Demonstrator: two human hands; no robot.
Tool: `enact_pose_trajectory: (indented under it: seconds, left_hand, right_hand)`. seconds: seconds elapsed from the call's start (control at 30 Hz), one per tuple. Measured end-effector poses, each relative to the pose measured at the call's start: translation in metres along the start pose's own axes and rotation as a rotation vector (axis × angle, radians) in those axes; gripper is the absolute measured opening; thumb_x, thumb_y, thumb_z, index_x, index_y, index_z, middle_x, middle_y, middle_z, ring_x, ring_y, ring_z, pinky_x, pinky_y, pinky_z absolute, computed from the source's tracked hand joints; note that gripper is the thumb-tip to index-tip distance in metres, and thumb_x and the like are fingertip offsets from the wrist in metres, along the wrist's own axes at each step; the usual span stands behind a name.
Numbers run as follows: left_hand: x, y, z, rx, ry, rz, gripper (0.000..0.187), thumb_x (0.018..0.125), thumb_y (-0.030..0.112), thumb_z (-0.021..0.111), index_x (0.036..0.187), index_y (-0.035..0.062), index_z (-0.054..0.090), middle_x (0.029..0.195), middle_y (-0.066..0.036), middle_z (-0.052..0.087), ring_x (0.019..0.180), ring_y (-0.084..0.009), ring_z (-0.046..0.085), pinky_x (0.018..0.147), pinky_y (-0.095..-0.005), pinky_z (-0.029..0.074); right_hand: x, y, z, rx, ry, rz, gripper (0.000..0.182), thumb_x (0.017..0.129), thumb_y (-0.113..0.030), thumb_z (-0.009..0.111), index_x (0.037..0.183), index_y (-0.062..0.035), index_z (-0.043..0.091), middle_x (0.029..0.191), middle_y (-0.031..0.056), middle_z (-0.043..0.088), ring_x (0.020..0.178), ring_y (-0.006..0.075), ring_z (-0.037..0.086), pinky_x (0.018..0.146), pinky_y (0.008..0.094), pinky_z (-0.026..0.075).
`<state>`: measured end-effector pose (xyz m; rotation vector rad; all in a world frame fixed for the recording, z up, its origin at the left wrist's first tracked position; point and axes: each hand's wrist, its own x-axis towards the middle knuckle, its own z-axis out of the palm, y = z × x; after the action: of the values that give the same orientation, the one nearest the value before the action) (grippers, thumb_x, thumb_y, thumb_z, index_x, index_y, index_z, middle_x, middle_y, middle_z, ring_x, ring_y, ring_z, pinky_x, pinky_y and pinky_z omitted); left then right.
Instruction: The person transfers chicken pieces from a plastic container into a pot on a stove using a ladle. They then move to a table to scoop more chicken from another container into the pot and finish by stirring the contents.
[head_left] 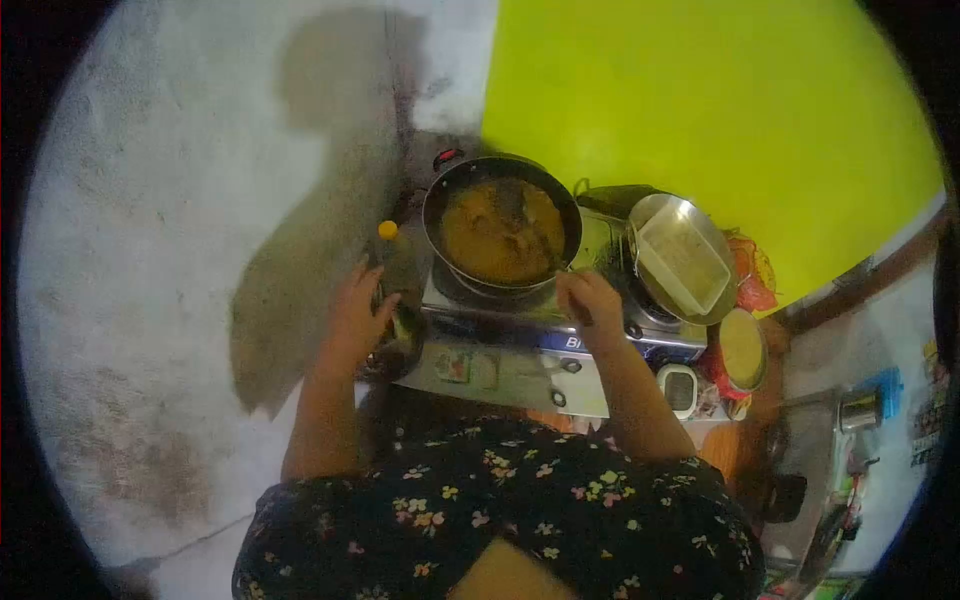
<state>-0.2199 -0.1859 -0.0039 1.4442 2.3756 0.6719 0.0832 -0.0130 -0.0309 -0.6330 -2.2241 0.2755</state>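
Observation:
A dark pan full of orange-brown curry sits on the left burner of a gas stove. My right hand is closed around the handle of a utensil whose other end reaches into the pan. My left hand rests at the stove's left end, wrapped around a dark container there. A bottle with a yellow cap stands just beyond that hand, beside the pan.
On the right burner a steel plate holds a clear rectangular tub. A round yellow-lidded container and a small white box lie to the right. A lime-green wall rises behind; grey wall stands left.

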Motion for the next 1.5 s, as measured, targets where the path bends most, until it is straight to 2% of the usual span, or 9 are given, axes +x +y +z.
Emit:
enact_pose_trajectory:
  seconds: [0.17,0.3,0.5,0.73,0.83,1.03,1.23,1.37,1.5]
  left_hand:
    - [-0.003,0.004,-0.003,-0.007,-0.029,-0.034,0.049,0.091,0.026,0.059,0.134,0.0044,0.047,0.151,-0.011,0.029,0.135,-0.0325,0.033,0.111,-0.0447,0.029]
    - [-0.005,0.002,0.001,0.000,-0.013,-0.024,0.050,0.092,0.026,0.059,0.135,0.0055,0.045,0.151,-0.011,0.028,0.135,-0.0318,0.033,0.111,-0.0443,0.029]
    - [-0.008,0.005,-0.003,0.055,-0.041,-0.056,0.050,0.091,0.027,0.059,0.134,0.0055,0.046,0.151,-0.012,0.029,0.134,-0.0323,0.035,0.110,-0.0446,0.030]
    - [-0.012,0.003,-0.003,0.043,-0.037,-0.057,0.050,0.091,0.026,0.059,0.134,0.0031,0.046,0.150,-0.013,0.030,0.133,-0.0327,0.036,0.109,-0.0442,0.033]
    - [-0.013,0.000,-0.001,0.019,-0.035,-0.073,0.051,0.091,0.026,0.059,0.135,0.0033,0.044,0.149,-0.014,0.030,0.132,-0.0328,0.037,0.109,-0.0436,0.033]
    - [-0.008,-0.006,0.001,-0.007,-0.041,-0.058,0.052,0.092,0.026,0.058,0.136,0.0033,0.043,0.149,-0.015,0.030,0.131,-0.0323,0.039,0.109,-0.0433,0.033]
    - [-0.006,-0.006,0.001,-0.002,-0.023,-0.029,0.051,0.091,0.024,0.060,0.135,0.0038,0.045,0.148,-0.014,0.032,0.132,-0.0318,0.039,0.108,-0.0418,0.034]
    - [-0.008,-0.001,0.001,0.077,0.009,-0.043,0.050,0.089,0.022,0.061,0.134,0.0043,0.046,0.148,-0.015,0.033,0.133,-0.0316,0.038,0.108,-0.0415,0.034]
    - [0.000,-0.009,0.006,0.023,-0.011,-0.050,0.050,0.089,0.023,0.062,0.133,0.0054,0.047,0.148,-0.015,0.033,0.134,-0.0321,0.035,0.109,-0.0418,0.032]
  right_hand:
    - [0.017,0.021,-0.017,-0.147,0.070,0.001,0.025,0.077,-0.004,0.069,0.102,-0.0057,0.065,0.077,0.0119,0.057,0.068,0.0290,0.059,0.060,0.0354,0.048]
    - [0.015,0.039,-0.003,-0.177,0.065,0.142,0.020,0.081,-0.005,0.067,0.101,-0.0047,0.066,0.080,0.0136,0.059,0.072,0.0299,0.060,0.064,0.0359,0.049]
    - [-0.002,0.037,0.036,0.086,0.220,0.324,0.014,0.085,-0.005,0.063,0.097,0.0012,0.067,0.084,0.0173,0.063,0.077,0.0304,0.061,0.070,0.0358,0.048]
    - [0.001,0.046,0.045,0.877,0.308,0.793,0.016,0.092,-0.010,0.060,0.096,0.0039,0.068,0.095,0.0120,0.067,0.069,0.0154,0.066,0.063,0.0271,0.053]
    - [0.002,0.036,0.042,0.807,0.327,0.725,0.014,0.091,-0.006,0.060,0.095,0.0053,0.067,0.093,0.0132,0.067,0.070,0.0159,0.066,0.062,0.0273,0.053]
    - [0.001,0.037,0.034,0.539,0.387,0.225,0.010,0.089,0.000,0.060,0.094,0.0028,0.068,0.090,0.0126,0.068,0.065,0.0161,0.064,0.060,0.0276,0.052]
    - [0.015,0.029,-0.001,0.198,0.222,0.279,0.012,0.084,0.002,0.064,0.095,-0.0005,0.069,0.080,0.0131,0.063,0.064,0.0208,0.059,0.057,0.0289,0.046]
    - [0.019,0.025,-0.012,0.002,0.143,0.167,0.011,0.084,-0.003,0.066,0.094,-0.0013,0.068,0.080,0.0143,0.059,0.069,0.0259,0.060,0.062,0.0337,0.048]
    - [-0.005,0.056,0.012,0.005,0.151,0.237,0.011,0.082,-0.002,0.066,0.094,-0.0009,0.067,0.082,0.0143,0.060,0.067,0.0246,0.061,0.060,0.0325,0.048]
